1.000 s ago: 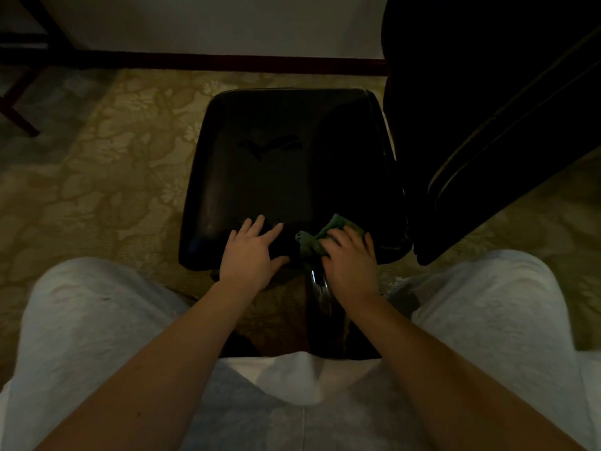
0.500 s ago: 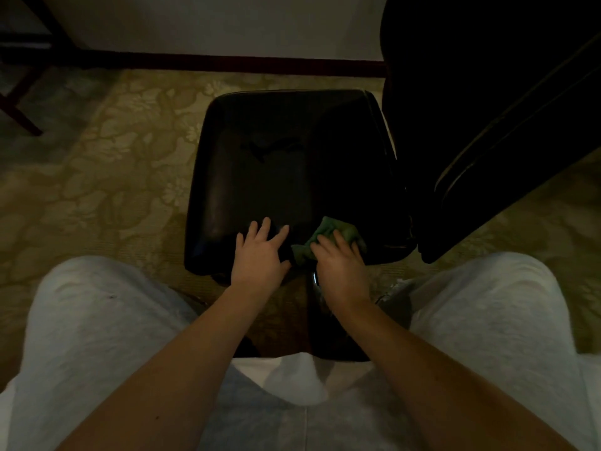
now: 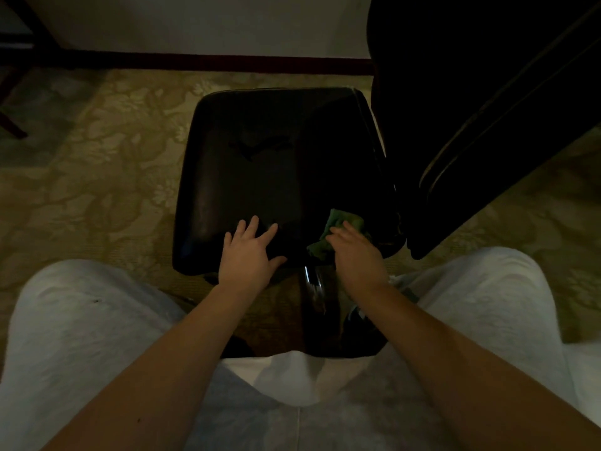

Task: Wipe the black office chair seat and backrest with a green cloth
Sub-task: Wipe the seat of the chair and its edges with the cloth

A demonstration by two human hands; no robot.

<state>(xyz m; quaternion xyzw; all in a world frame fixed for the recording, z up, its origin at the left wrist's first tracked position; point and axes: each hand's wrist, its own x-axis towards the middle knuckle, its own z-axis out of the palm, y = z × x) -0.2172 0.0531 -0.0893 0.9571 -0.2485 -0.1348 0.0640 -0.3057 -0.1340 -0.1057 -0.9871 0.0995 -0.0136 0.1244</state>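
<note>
The black office chair seat point(image 3: 276, 164) lies in front of me, glossy and dark, with its backrest point(image 3: 481, 102) rising at the right. My left hand point(image 3: 248, 255) rests flat on the seat's near edge, fingers spread. My right hand point(image 3: 356, 255) presses the crumpled green cloth point(image 3: 341, 222) onto the seat's near right corner, close to the backrest; its fingers lie fairly straight over the cloth. Part of the cloth is hidden under that hand.
My knees in light grey trousers point(image 3: 81, 320) flank the chair's near edge. A chrome chair post point(image 3: 313, 284) shows between my hands. Patterned beige carpet point(image 3: 97, 177) surrounds the chair. A dark baseboard point(image 3: 227, 60) and wall run at the back, dark furniture legs point(image 3: 13, 102) at far left.
My right hand has slid the green cloth to the right along the seat's near edge, toward the backrest. My left hand has stayed on the seat edge.
</note>
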